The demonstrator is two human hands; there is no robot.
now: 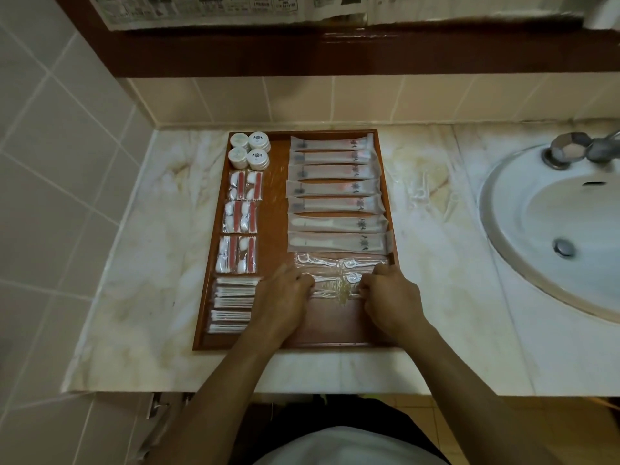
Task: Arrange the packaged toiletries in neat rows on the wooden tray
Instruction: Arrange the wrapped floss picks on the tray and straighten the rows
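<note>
Floss packs [339, 276] partly hidden under both hands; fingertips out of sight. Sink [536, 229] cut off at right edge. Newspaper [201, 10] print unreadable.

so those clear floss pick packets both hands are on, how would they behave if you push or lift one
The clear floss pick packets are thin glossy film, so probably light and floppy, sagging when lifted. That sheen suggests they could slide on the wooden tray. The left hand and right hand each pinch an end, likely to keep one straight.

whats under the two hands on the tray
Clear packets of floss picks lie between and under the left hand and right hand, on the wooden tray. Both hands pinch a packet's ends. The fingers hide those ends.
</note>
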